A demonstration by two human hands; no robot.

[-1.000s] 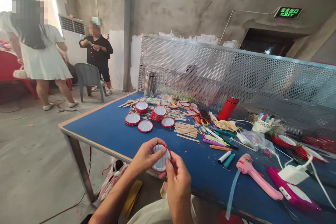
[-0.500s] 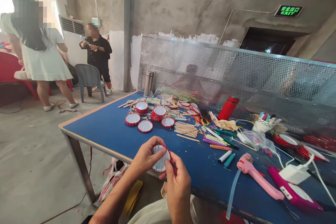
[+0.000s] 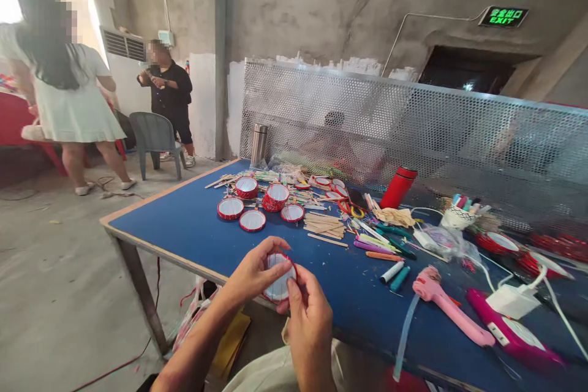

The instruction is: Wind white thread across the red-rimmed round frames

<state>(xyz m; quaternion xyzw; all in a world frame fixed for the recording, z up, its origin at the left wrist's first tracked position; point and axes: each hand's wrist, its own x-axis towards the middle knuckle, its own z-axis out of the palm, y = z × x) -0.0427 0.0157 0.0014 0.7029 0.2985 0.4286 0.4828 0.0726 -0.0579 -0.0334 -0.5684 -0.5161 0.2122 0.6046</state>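
A small round disc with a red rim and pale face (image 3: pixel 278 286) is held between both hands, just in front of the table's near edge. My left hand (image 3: pixel 260 266) grips its upper left side, thumb across the face. On the right rim, my right hand (image 3: pixel 309 312) pinches with thumb and fingers; the fingers behind the disc are partly hidden. Similar red-rimmed discs (image 3: pixel 252 220) lie beyond my hands on the blue table (image 3: pixel 184 220), some stacked. A row of flat wooden sticks (image 3: pixel 325 225) lies to their right.
Markers (image 3: pixel 376 247), a pink glue gun (image 3: pixel 452 309) and a magenta power strip (image 3: pixel 509 331) with white cables occupy the right side. A red bottle (image 3: pixel 399 187) and a steel flask (image 3: pixel 260 144) stand near the perforated metal screen (image 3: pixel 321 92). Two people stand at left, near a grey chair (image 3: pixel 154 135).
The view has shifted very slightly. Both hands keep the same hold on the disc, with barely any visible movement.
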